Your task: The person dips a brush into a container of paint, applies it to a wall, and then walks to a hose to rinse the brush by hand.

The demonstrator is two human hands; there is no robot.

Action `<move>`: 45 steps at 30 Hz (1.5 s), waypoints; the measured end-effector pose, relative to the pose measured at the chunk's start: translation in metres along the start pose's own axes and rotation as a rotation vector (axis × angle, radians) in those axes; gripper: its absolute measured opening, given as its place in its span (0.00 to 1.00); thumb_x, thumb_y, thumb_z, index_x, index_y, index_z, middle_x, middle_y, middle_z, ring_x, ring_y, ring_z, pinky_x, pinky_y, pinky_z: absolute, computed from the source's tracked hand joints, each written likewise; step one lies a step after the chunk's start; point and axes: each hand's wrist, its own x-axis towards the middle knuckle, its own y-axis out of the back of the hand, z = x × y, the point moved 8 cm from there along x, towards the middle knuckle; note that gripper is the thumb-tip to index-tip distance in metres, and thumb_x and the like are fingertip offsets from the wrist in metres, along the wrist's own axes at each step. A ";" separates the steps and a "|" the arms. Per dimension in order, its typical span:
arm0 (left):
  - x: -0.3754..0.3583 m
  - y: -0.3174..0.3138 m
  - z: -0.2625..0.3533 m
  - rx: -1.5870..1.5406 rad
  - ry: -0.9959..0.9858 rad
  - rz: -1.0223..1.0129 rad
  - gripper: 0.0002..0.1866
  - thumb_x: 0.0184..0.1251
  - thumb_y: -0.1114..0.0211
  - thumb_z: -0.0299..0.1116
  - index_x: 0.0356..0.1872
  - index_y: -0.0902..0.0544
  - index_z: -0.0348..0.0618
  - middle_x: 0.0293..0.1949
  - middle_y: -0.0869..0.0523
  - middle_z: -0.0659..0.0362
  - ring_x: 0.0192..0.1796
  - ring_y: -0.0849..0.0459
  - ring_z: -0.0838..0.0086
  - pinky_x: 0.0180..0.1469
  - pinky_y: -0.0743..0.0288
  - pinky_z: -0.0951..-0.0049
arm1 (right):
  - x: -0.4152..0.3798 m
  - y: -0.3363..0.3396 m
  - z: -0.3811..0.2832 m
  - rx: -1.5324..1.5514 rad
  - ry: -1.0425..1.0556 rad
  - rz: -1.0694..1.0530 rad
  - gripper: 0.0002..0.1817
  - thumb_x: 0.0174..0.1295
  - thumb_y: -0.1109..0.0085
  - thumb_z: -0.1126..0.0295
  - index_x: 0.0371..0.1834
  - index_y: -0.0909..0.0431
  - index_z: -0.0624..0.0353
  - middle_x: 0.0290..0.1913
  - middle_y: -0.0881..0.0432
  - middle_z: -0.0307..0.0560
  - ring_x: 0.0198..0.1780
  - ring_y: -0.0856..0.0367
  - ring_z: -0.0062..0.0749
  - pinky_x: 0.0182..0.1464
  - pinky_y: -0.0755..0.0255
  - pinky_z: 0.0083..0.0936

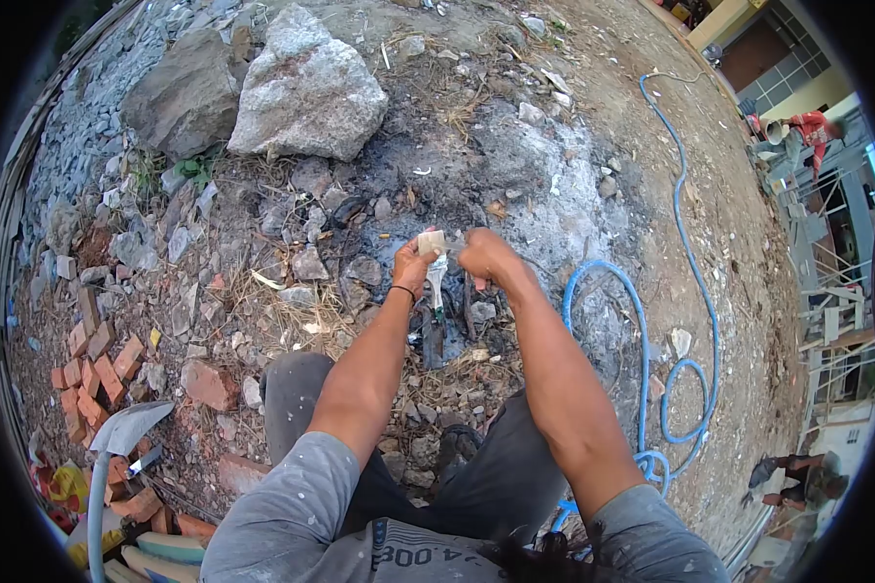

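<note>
My left hand (411, 268) is raised over the rubble, thumb and fingers closed on a small pale beige piece (431, 242). Close beside it, my right hand (490, 257) is curled into a pinch; what its fingers hold I cannot make out. A thin whitish sliver (453, 249) shows in the narrow gap between the hands. Just below the left fingers is a white, narrow, blade-like thing (437, 277), its lower end dark green. Under both hands lies dark, ash-covered ground with stones and charred bits.
Two large rocks (306, 92) stand ahead on the left. A blue hose (642, 330) loops along the right. Red bricks (92, 384) and a shovel (131, 426) lie at the lower left. At the far right are a person in red (812, 131) and another person (807, 481).
</note>
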 end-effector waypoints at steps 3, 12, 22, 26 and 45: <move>0.002 0.002 -0.003 -0.016 -0.001 0.005 0.26 0.56 0.31 0.14 0.59 0.19 0.38 0.49 0.12 0.58 0.49 0.14 0.73 0.57 0.23 0.71 | -0.004 -0.014 -0.006 0.008 0.056 -0.137 0.13 0.53 0.52 0.76 0.33 0.20 0.75 0.23 0.16 0.64 0.26 0.14 0.49 0.32 0.24 0.45; 0.002 0.007 -0.021 -0.098 0.133 -0.012 0.24 0.55 0.32 0.11 0.54 0.20 0.37 0.50 0.13 0.56 0.50 0.14 0.69 0.56 0.21 0.67 | -0.016 0.006 -0.002 0.007 -0.102 -0.017 0.14 0.55 0.49 0.73 0.29 0.16 0.74 0.26 0.14 0.63 0.29 0.12 0.46 0.33 0.21 0.40; 0.001 0.001 -0.015 0.021 0.105 -0.038 0.24 0.53 0.34 0.09 0.53 0.19 0.39 0.46 0.13 0.58 0.48 0.14 0.71 0.53 0.21 0.67 | -0.023 0.014 -0.003 0.016 -0.123 0.026 0.14 0.55 0.48 0.72 0.29 0.16 0.73 0.26 0.14 0.62 0.29 0.12 0.47 0.34 0.21 0.41; -0.001 0.003 -0.012 0.050 0.078 -0.022 0.25 0.52 0.34 0.09 0.53 0.19 0.39 0.46 0.13 0.58 0.47 0.14 0.71 0.53 0.21 0.67 | -0.017 0.009 -0.001 0.011 -0.092 0.017 0.13 0.54 0.50 0.74 0.29 0.18 0.74 0.25 0.15 0.63 0.26 0.13 0.47 0.30 0.24 0.43; -0.004 -0.007 -0.001 -0.080 0.045 -0.075 0.28 0.50 0.36 0.08 0.56 0.20 0.38 0.49 0.13 0.57 0.51 0.13 0.68 0.58 0.23 0.68 | -0.009 -0.005 -0.003 0.045 -0.032 -0.045 0.13 0.55 0.51 0.76 0.35 0.20 0.76 0.23 0.17 0.64 0.21 0.16 0.44 0.26 0.27 0.44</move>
